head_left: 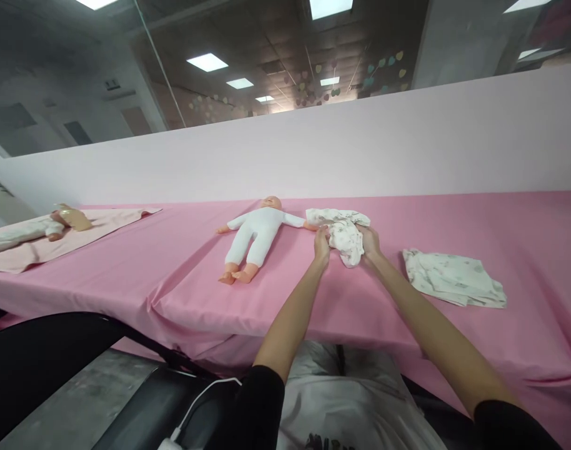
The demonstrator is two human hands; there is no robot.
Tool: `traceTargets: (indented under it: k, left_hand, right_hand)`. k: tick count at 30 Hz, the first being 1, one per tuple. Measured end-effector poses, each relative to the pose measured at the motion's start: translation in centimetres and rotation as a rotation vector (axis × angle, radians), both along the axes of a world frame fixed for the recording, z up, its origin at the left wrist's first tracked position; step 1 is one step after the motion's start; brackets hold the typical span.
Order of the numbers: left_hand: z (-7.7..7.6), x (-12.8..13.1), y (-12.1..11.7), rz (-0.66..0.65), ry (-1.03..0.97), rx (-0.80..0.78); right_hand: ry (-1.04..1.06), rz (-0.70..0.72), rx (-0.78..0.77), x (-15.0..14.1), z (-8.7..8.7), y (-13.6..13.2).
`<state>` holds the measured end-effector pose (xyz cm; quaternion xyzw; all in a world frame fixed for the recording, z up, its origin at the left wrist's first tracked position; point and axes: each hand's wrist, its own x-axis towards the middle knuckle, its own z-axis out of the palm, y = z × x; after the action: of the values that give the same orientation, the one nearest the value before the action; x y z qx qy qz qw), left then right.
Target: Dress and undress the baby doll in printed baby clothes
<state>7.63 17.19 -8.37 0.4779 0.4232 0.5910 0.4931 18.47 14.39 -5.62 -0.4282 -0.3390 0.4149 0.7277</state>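
Note:
A white patterned baby garment (346,234), bunched up, is held just above the pink-covered table (187,275). My left hand (322,245) grips its left side, close to the doll's outstretched hand. On its right side my right hand (370,242) has its fingers closed round the fabric. The baby doll (257,231) lies on its back to the left, arms spread, with a white cloth body and bare feet toward me. To the right, a folded white patterned cloth (454,277) lies flat on the table.
At the far left another doll (27,232) and a tan bottle-like object (74,217) lie on a pale pink cloth (112,226). A black chair (55,362) stands at the table's front left. Behind the table runs a white wall (267,156) with glass above.

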Motion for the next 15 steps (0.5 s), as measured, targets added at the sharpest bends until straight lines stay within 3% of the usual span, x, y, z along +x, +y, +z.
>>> traceTargets:
  k: [3, 6, 10, 15]
  left_hand:
    - [-0.8, 0.5, 0.0, -0.172, -0.061, 0.104]
    - [-1.7, 1.1, -0.9, -0.209, 0.173, 0.217]
    - [-1.7, 1.3, -2.3, -0.096, 0.526, 0.311]
    - [-0.9, 1.2, -2.7, 0.075, 0.613, 0.533]
  right_hand:
    - [-0.112, 0.05, -0.02, 0.2, -1.3, -0.2]
    - [-0.212, 0.049, -0.019, 0.9, -1.8, -0.3]
    - [-0.321, -0.136, 0.007, 1.8, -2.1, 0.4]
    - [-0.347, -0.354, 0.07, 2.7, -2.0, 0.5]
